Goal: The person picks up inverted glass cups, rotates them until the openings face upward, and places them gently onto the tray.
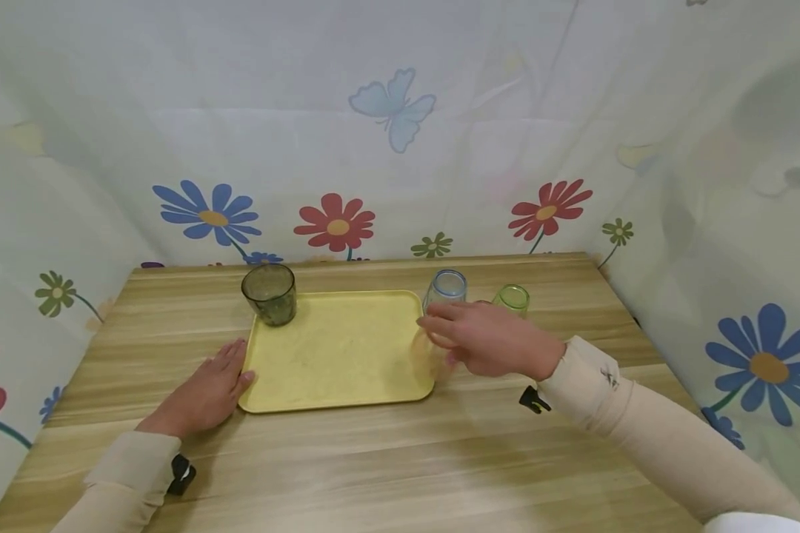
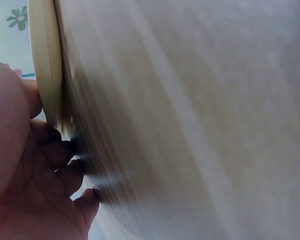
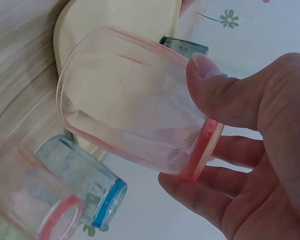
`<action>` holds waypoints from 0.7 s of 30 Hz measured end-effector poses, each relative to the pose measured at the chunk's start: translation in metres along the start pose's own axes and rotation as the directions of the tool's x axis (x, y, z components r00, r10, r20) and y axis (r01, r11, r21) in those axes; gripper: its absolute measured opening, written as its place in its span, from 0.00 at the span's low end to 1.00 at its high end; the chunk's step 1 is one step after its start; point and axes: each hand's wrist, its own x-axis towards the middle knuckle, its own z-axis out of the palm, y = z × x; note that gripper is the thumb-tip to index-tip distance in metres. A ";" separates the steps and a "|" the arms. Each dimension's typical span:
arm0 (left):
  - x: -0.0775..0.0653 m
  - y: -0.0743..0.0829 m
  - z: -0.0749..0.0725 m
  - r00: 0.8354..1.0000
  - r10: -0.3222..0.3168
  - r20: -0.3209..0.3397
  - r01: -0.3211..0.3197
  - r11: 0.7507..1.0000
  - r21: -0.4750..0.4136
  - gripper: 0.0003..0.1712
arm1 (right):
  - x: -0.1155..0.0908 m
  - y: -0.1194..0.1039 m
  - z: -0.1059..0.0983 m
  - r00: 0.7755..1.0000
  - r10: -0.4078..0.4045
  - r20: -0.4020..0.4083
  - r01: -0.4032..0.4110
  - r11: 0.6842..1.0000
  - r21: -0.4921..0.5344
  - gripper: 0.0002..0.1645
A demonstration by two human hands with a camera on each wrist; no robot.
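Note:
My right hand (image 1: 490,337) grips a clear pink-tinted cup (image 3: 130,100) near its thick red base, thumb on one side and fingers on the other. The cup is base up, its mouth downward over the right edge of a yellow tray (image 1: 347,355). On the tray's left side, my left hand (image 1: 207,389) rests with its thumb at the rim and its fingers along the edge; in the left wrist view those fingertips (image 2: 90,200) reach the tabletop. A smoky dark cup (image 1: 271,296) stands mouth up at the tray's back left corner.
Right of the tray stand an upside-down blue cup (image 1: 448,287), a green one (image 1: 512,298) and a second pink one (image 3: 25,185), mostly hidden behind my right hand in the head view. A flowered curtain (image 1: 400,163) surrounds the wooden table (image 1: 373,466).

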 end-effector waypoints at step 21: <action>-0.001 0.005 -0.001 1.000 -0.007 -0.026 0.007 1.000 -0.002 0.37 | 0.040 -0.010 -0.001 0.993 -0.025 0.115 0.031 0.998 -0.050 0.36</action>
